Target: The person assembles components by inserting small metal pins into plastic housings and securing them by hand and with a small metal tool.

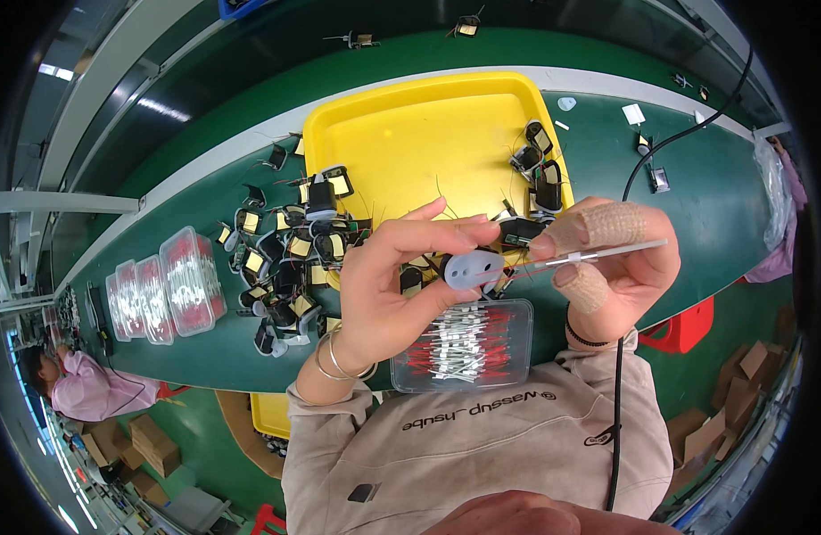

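Note:
My left hand (401,267) pinches a small pale grey oval plastic part (473,268) with dark holes between thumb and fingers. Tan bandage wraps cover finger and thumb of my right hand (620,259). It grips a thin, straight silvery tool (624,251), perhaps tweezers, whose tip points left at the oval part. Fine red wires run between the part and the right fingertips, beside a small white piece (566,259). Below both hands sits a clear plastic box (517,374) holding many red leads with white ends (468,343).
A yellow tray (410,107) lies beyond my hands, with small black wired modules (544,187) inside. More modules (285,276) are heaped to its left. Clear boxes of red leads (187,276) stand farther left. A black cable (696,125) hangs at right. Another person (98,383) sits far left.

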`<state>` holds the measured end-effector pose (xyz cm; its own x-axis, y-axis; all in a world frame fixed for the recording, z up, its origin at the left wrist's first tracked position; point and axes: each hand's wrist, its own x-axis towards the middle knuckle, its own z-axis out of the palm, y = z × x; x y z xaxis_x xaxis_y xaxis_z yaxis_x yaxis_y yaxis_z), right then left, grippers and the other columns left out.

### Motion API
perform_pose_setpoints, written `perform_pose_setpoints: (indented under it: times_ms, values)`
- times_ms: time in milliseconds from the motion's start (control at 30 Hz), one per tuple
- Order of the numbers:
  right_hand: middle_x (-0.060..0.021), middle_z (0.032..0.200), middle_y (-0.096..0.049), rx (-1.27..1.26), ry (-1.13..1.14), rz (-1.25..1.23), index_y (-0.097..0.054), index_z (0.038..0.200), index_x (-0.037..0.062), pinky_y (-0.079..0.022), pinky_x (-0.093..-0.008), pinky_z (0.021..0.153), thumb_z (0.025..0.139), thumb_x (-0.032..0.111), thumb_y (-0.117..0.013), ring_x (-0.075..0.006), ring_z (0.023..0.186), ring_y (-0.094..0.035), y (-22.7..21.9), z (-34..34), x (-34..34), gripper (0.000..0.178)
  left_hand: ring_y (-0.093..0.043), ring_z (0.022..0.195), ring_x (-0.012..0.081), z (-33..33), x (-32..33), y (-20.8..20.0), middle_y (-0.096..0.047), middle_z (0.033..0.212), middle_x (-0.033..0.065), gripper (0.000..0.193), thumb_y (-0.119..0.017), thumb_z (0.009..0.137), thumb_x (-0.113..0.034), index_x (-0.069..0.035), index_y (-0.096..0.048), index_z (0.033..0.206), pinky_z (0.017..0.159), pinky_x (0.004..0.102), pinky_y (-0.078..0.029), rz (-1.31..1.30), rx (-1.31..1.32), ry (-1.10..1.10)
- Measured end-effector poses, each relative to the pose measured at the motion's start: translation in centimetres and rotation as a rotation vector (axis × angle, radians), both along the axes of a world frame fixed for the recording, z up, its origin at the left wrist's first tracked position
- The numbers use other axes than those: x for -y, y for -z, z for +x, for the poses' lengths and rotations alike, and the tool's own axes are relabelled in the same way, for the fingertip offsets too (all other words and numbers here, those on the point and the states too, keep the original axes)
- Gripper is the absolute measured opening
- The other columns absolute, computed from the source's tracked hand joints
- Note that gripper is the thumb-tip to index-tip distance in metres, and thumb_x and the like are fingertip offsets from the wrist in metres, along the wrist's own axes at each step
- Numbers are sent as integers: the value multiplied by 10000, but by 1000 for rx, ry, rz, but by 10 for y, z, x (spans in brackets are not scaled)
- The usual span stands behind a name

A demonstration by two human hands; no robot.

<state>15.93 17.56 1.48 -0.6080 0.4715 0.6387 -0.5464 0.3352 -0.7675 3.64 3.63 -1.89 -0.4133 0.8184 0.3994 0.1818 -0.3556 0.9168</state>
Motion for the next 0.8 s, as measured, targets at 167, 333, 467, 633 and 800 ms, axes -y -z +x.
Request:
perform_pose_setpoints:
  times_ms: [167,333,467,633,800]
  values:
    - [-196,759,-636,52,12,174,-508,903,-44,-514,-297,586,684,-66,-632,-224,669,-615,-5,1,-5,253,-632,1026,244,1,1,0,-677,1017,129,364,-724,706,6,-59,-543,1016,1054,468,-281,33,-30,-39]
    - [-181,772,-658,88,4,338,-549,867,-58,-508,-297,585,663,-42,-659,-223,660,-620,-11,6,-11,232,-640,1011,249,3,0,1,-682,1007,128,364,-737,689,4,-70,-556,996,1038,473,-295,48,-69,-72]
    - [-172,766,-667,110,45,432,-585,837,-65,-504,-292,569,638,-26,-689,-228,638,-627,-16,8,-9,228,-639,1016,259,3,1,0,-682,1015,122,351,-736,684,8,-74,-564,979,1034,475,-297,48,-109,-112]
    - [-163,741,-673,99,141,529,-633,797,-66,-499,-296,542,587,-4,-743,-239,601,-629,-17,10,-2,246,-647,998,270,4,1,-5,-692,980,109,351,-746,666,15,-84,-576,956,1026,480,-308,55,-243,-238]
    - [-148,741,-672,38,166,577,-630,785,-54,-504,-293,547,550,14,-766,-241,617,-637,-11,10,0,280,-652,986,274,3,1,-6,-696,960,112,361,-750,651,26,-81,-579,952,1024,482,-309,51,-301,-277]
